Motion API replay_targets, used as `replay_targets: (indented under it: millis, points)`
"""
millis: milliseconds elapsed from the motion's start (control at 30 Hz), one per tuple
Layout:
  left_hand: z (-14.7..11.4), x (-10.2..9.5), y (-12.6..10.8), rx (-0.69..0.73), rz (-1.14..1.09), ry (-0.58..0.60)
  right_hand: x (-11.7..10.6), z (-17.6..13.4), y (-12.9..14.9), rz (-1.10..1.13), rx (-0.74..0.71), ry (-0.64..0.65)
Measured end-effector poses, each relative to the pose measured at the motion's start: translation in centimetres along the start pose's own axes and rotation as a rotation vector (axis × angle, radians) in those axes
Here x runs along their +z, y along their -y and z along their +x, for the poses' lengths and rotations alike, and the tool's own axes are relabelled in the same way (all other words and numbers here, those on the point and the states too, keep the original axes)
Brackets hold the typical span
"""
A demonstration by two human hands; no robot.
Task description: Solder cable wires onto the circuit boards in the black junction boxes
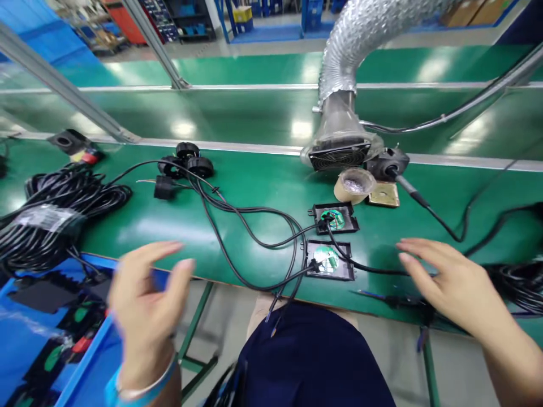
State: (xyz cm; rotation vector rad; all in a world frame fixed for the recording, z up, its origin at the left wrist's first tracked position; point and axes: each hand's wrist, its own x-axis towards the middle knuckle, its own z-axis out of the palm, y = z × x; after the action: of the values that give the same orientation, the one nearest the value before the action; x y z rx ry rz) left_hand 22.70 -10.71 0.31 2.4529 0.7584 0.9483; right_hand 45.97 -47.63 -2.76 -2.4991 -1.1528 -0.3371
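Observation:
My left hand (146, 291), slightly smeared, hovers over the table's front edge with thumb and fingers apart and nothing in it. My right hand (453, 280) is over the right part of the table, thumb and forefinger a little apart, holding nothing I can see. Beneath it run black cables and a thin-tipped tool (388, 299), partly hidden. Between my hands lie two open black housings, the rear one (350, 217) and the front one (348, 274), each with a round green circuit board and black cable (271, 246) attached. Loose cable ends hang over my lap.
Left are a black cable coil (55, 209) and a blue bin (97, 350) of housings. Black round parts (186, 161) lie behind the cables. A soldering iron in its holder (388, 164), a small tub (354, 185) and a fume duct (339, 124) stand at the back.

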Motion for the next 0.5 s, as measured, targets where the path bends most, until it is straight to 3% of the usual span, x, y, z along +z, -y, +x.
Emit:
replay_targets:
  millis: [100, 200, 300, 400, 500]
  points:
    - [3.5, 6.4, -6.2, 0.394, -0.195, 0.523, 1.4, -0.2, -0.3, 0.092, -0.091, 0.172]
    - [6.0, 12.3, -10.5, 0.586, -0.229, 0.699, 2.2, -0.3, 0.3, 0.177, -0.089, 0.283]
    - [7.7, 16.5, -12.7, 0.711, -0.111, 0.801, 2.2, 0.6, 0.4, 0.261, -0.087, 0.388]
    - [8.6, 18.7, -14.1, 0.750, 0.053, 0.936, 2.0, 2.4, -0.8, 0.278, 0.003, 0.262]
    - [9.1, 19.6, -15.0, 0.746, 0.163, 1.048, 2.4, 4.4, -2.5, 0.231, 0.283, 0.022]
